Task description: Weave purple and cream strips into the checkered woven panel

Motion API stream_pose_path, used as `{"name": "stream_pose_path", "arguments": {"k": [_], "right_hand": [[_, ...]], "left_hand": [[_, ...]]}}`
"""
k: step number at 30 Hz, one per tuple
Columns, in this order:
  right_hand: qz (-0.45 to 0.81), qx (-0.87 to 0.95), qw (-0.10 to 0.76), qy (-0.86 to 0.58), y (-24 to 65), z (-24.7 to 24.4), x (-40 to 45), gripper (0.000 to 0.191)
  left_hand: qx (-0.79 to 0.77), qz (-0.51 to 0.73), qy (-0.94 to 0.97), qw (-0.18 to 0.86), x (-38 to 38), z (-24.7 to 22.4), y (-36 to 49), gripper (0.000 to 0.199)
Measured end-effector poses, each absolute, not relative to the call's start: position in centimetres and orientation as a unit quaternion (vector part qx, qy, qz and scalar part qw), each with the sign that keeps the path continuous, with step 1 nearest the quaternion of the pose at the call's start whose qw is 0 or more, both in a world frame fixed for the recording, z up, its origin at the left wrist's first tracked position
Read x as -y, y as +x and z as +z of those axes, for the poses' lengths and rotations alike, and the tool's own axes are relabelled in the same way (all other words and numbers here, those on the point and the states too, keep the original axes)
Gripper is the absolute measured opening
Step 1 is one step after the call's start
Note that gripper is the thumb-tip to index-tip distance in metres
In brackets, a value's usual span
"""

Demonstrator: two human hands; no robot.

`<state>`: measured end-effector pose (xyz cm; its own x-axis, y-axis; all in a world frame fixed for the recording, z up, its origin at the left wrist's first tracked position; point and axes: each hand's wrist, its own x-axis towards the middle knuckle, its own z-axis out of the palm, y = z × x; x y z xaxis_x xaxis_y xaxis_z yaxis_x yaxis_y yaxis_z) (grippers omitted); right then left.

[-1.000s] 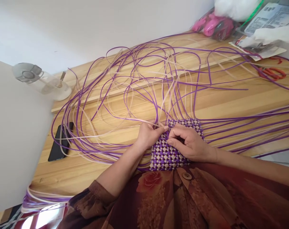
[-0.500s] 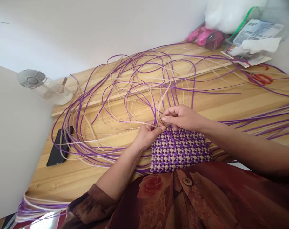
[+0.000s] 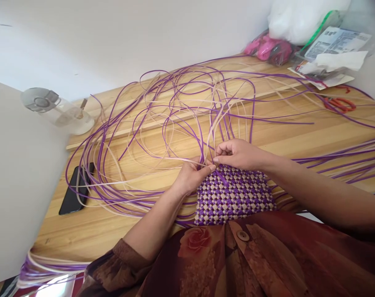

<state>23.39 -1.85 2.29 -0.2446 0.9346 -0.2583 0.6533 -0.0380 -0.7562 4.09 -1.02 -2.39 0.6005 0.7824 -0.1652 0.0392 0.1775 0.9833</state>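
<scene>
Pinching strands — both hands (image 3: 212,163) at the woven panel (image 3: 233,196).

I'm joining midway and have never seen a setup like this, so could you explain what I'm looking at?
There is no robot here: these are a person's two bare hands. The one view comes from a camera worn on the head, looking forward and down.

On the pale wooden table lies a purple-and-beige checked woven panel, with long purple and beige strands spreading from it. The left hand pinches strands at its upper left corner; the right hand is beside it, its grip unclear.

A black phone lies to the left, orange-handled scissors to the right.
</scene>
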Motion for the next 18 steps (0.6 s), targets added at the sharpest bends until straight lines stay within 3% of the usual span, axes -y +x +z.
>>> {"name": "stream_pose_path", "arguments": {"k": [4, 7, 13, 18], "right_hand": [[0.3, 0.685, 0.142, -0.649, 22.8, 1.7, 1.9, 0.018], [0.242, 0.714, 0.178, -0.632, 22.7, 1.4, 1.9, 0.017], [0.459, 0.706, 0.194, -0.503, 23.4, 1.8, 2.2, 0.026], [0.324, 0.713, 0.263, -0.563, 22.5, 2.1, 0.2, 0.025]], "left_hand": [[-0.355, 0.28, 0.582, 0.676, 1.0, -2.5, 4.1, 0.025], [-0.355, 0.281, 0.582, 0.675, 1.0, -2.6, 4.1, 0.024], [-0.367, 0.276, 0.55, 0.698, 1.1, -2.4, 4.2, 0.027], [-0.388, 0.283, 0.538, 0.693, 1.4, -2.2, 4.4, 0.026]]}}
